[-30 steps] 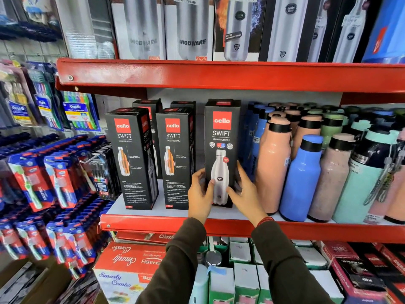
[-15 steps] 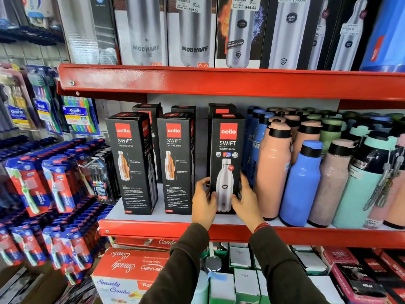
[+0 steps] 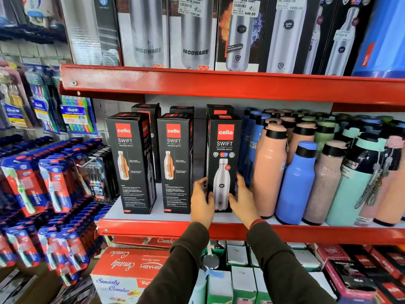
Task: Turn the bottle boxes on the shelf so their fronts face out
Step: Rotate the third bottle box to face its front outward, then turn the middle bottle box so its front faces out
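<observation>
Carefully: both hands, left hand [image 3: 201,202] and right hand [image 3: 242,199], pressed around right bottle box [image 3: 223,163]; could topple pink bottle [image 3: 268,170] if pushed right.

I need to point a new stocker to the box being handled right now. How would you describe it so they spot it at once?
Find the middle red shelf, where black Cello Swift boxes stand left of loose coloured bottles. It is the rightmost front box, beside a peach bottle, with the left hand and right hand on its lower sides. Unlike its neighbours' small orange cutaway picture, it shows a large silver bottle.
</observation>
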Action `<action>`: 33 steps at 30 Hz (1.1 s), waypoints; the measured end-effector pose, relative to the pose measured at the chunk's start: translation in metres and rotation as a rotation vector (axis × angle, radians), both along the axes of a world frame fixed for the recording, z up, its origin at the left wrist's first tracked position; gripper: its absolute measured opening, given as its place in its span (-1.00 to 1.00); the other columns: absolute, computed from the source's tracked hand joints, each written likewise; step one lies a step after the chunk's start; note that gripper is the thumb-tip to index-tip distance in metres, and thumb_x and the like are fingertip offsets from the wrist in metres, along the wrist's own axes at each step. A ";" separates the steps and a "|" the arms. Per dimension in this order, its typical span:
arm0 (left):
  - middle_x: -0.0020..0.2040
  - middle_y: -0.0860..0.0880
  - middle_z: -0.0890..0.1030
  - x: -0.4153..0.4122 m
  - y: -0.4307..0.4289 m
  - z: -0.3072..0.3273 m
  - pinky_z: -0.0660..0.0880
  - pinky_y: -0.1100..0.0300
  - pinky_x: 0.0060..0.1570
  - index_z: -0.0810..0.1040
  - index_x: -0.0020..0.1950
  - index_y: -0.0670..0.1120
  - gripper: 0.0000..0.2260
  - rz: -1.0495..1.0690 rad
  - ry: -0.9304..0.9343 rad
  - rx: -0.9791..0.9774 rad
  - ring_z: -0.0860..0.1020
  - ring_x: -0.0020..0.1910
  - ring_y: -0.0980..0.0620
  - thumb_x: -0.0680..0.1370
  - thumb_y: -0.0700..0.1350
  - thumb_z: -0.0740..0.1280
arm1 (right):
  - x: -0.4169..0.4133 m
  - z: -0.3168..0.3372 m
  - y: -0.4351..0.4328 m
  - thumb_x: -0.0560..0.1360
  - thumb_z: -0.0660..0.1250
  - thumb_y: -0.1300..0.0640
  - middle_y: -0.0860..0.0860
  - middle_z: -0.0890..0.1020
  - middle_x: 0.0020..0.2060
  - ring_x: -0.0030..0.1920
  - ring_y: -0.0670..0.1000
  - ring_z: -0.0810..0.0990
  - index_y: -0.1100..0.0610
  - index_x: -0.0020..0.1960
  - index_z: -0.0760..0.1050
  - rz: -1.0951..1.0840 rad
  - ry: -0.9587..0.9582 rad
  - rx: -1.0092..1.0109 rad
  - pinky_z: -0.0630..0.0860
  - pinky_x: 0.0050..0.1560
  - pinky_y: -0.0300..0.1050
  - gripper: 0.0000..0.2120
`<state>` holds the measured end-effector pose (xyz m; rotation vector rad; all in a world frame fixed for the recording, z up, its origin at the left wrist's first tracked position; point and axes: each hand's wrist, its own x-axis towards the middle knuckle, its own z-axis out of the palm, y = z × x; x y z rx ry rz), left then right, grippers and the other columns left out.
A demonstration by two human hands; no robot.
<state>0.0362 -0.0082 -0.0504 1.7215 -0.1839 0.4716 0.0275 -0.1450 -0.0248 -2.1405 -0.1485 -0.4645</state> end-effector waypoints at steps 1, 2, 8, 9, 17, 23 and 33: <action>0.35 -0.03 0.54 0.000 0.000 0.001 0.45 0.12 0.35 0.34 0.38 -0.01 -0.61 -0.004 0.000 0.005 0.52 0.29 0.10 0.59 -0.29 0.25 | 0.000 0.000 0.000 0.54 0.23 0.40 0.13 0.44 0.43 0.41 0.10 0.44 0.05 0.58 0.02 -0.005 0.003 -0.009 0.31 0.26 -0.24 -0.28; 0.35 -0.02 0.54 0.000 0.001 0.001 0.45 0.13 0.35 0.34 0.38 -0.01 -0.61 -0.005 -0.001 0.010 0.51 0.28 0.10 0.59 -0.29 0.24 | 0.000 0.000 0.001 0.54 0.23 0.39 0.12 0.44 0.43 0.41 0.10 0.44 0.04 0.58 0.02 -0.006 0.005 -0.013 0.30 0.27 -0.25 -0.28; 0.36 -0.02 0.52 -0.002 0.002 0.004 0.43 0.03 0.43 0.31 0.41 -0.01 -0.60 -0.022 0.006 0.014 0.50 0.31 0.09 0.60 -0.30 0.22 | 0.001 0.000 0.001 0.54 0.25 0.37 0.12 0.44 0.44 0.43 0.10 0.43 0.05 0.58 0.03 -0.019 0.003 -0.022 0.28 0.31 -0.24 -0.28; 0.38 -0.04 0.50 -0.003 0.001 0.004 0.42 0.00 0.44 0.30 0.43 -0.02 -0.59 -0.027 0.004 0.020 0.48 0.34 0.08 0.61 -0.29 0.21 | 0.001 -0.001 0.002 0.54 0.25 0.37 0.12 0.43 0.44 0.44 0.10 0.41 0.05 0.58 0.05 -0.024 0.000 -0.008 0.28 0.35 -0.22 -0.29; 0.35 0.08 0.47 -0.040 0.016 0.012 0.46 0.17 0.37 0.29 0.50 0.00 -0.58 -0.014 -0.131 -0.044 0.48 0.34 0.13 0.64 -0.16 0.24 | -0.020 -0.011 0.018 0.50 0.39 0.23 0.04 0.42 0.34 0.32 0.07 0.44 0.05 0.40 0.31 -0.235 -0.228 0.227 0.43 0.37 0.03 -0.48; 0.26 0.00 0.46 -0.049 0.056 0.030 0.31 0.23 0.36 0.37 0.42 -0.07 -0.66 0.311 -0.362 0.011 0.43 0.30 0.06 0.63 -0.22 0.21 | -0.045 0.002 0.068 0.54 0.33 0.25 -0.01 0.49 0.02 -0.08 -0.05 0.51 0.05 0.16 0.48 -0.137 -0.482 0.270 0.48 -0.05 -0.25 -0.78; 0.49 -0.15 0.41 -0.020 0.108 0.021 0.31 0.02 0.49 0.20 0.57 -0.14 -0.56 0.132 0.055 0.022 0.40 0.46 -0.01 0.68 -0.17 0.14 | -0.012 -0.007 0.128 0.63 0.16 0.26 0.10 0.40 0.46 0.48 0.05 0.35 0.11 0.54 0.20 0.116 -0.022 0.195 0.25 0.46 -0.15 -0.51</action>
